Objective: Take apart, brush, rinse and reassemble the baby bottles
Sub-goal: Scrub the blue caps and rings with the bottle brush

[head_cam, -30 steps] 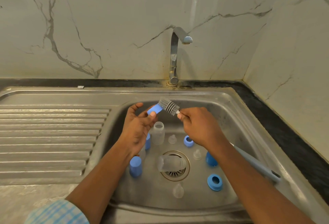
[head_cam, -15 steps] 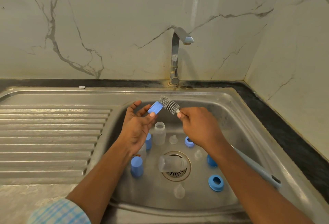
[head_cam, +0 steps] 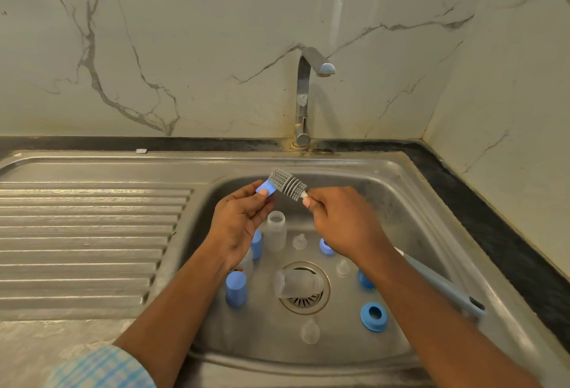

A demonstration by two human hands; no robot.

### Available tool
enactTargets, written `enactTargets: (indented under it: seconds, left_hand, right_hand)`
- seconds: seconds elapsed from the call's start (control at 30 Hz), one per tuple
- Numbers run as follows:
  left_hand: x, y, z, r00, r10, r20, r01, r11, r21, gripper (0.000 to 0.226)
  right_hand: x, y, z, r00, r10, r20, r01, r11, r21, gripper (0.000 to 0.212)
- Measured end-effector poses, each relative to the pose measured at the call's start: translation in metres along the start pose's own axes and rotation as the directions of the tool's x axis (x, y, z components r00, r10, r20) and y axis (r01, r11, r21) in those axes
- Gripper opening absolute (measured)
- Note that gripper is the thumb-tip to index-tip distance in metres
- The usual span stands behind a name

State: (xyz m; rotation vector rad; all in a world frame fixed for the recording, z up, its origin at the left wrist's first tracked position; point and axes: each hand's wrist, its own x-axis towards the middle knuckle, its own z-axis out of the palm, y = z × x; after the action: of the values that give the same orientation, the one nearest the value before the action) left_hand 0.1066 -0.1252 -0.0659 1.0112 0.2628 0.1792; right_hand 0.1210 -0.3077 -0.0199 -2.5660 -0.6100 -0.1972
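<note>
A blue cap is pinched in the left hand above the drain, while the brush, gripped by the right hand, is pressed against it. The thinly held cap could be knocked loose among the parts lying around the drain.

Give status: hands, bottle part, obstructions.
Left hand holds blue cap. Right hand grips brush, bristles at cap. Tap off. Nothing in the way.

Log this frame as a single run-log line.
step: brushing | left hand: holds blue cap | right hand: holds brush against cap | tap: no water visible | sink: bottles, teats, rings loose
</note>
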Motion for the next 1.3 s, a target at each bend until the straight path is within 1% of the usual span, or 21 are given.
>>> enactTargets:
  seconds: [0.1,0.17,0.27,0.33,0.43,0.5,0.53,0.6,0.73,0.83,0.9,1.0,1.07,1.2,1.3]
  left_hand:
    - [-0.002,0.002,0.001,0.999,0.043,-0.004,-0.043,0.999,0.012,0.046]
    - [-0.002,0.005,0.001,0.998,0.062,-0.007,-0.062,0.998,0.025,0.05]
    - [-0.01,0.002,0.009,0.995,0.063,0.071,-0.07,0.993,0.092,0.043]
    - [-0.013,-0.003,0.013,0.994,0.055,0.092,-0.065,0.992,0.113,0.042]
    - [-0.006,-0.001,0.005,0.998,0.07,-0.003,-0.07,0.996,0.057,0.043]
    - [0.0,0.001,-0.001,0.996,0.068,-0.06,-0.066,0.998,0.021,0.03]
    - [0.001,0.001,-0.003,0.996,0.064,-0.066,-0.064,0.998,0.012,0.025]
    - [0.0,0.001,-0.001,0.997,0.064,-0.039,-0.064,0.998,0.005,0.025]
    - [-0.006,0.001,0.006,0.997,0.058,0.059,-0.058,0.998,-0.013,0.041]
    - [-0.011,0.003,0.008,0.992,0.033,0.123,-0.026,0.998,-0.059,0.04]
    - [-0.012,0.005,0.009,0.99,0.031,0.135,-0.018,0.995,-0.094,0.043]
    - [-0.01,0.005,0.008,0.995,0.043,0.095,-0.028,0.987,-0.156,0.05]
    - [-0.008,0.003,0.007,0.997,0.047,0.066,-0.035,0.984,-0.175,0.051]
    - [-0.007,0.003,0.007,0.998,0.056,0.029,-0.05,0.983,-0.176,0.04]
    - [-0.005,0.003,0.004,0.998,0.058,0.001,-0.058,0.993,-0.105,0.036]
  right_hand:
    - [-0.002,-0.006,0.004,1.0,-0.012,0.02,0.013,1.0,-0.018,0.028]
    - [0.001,-0.006,0.004,1.0,0.017,-0.002,-0.017,0.999,-0.034,0.027]
    - [0.005,0.004,0.005,0.997,0.08,-0.006,-0.08,0.993,-0.087,0.027]
    - [0.005,0.012,0.005,0.996,0.09,0.014,-0.088,0.992,-0.092,0.027]
    - [0.003,0.01,0.006,0.999,0.043,0.004,-0.043,0.998,-0.054,0.03]
    - [0.003,0.005,0.008,1.0,0.008,-0.003,-0.008,0.999,-0.038,0.032]
    - [0.003,0.003,0.008,1.0,-0.003,-0.003,0.003,1.0,-0.031,0.032]
    - [0.003,0.003,0.009,1.0,-0.002,-0.005,0.002,1.0,-0.016,0.029]
    - [0.005,0.008,0.005,0.999,0.022,-0.036,-0.022,1.0,0.01,0.027]
    - [0.006,0.008,0.004,0.999,0.028,-0.044,-0.027,0.999,0.02,0.029]
    - [0.006,0.008,0.003,0.998,0.04,-0.038,-0.04,0.999,0.017,0.029]
    - [0.006,0.008,0.002,0.999,0.041,-0.035,-0.04,0.999,0.013,0.027]
    - [0.005,0.008,0.002,0.999,0.041,-0.032,-0.041,0.999,0.01,0.03]
    - [0.004,0.007,0.0,0.998,0.047,-0.029,-0.047,0.999,0.026,0.037]
    - [0.003,0.006,-0.003,0.998,0.043,-0.034,-0.042,0.999,0.026,0.033]
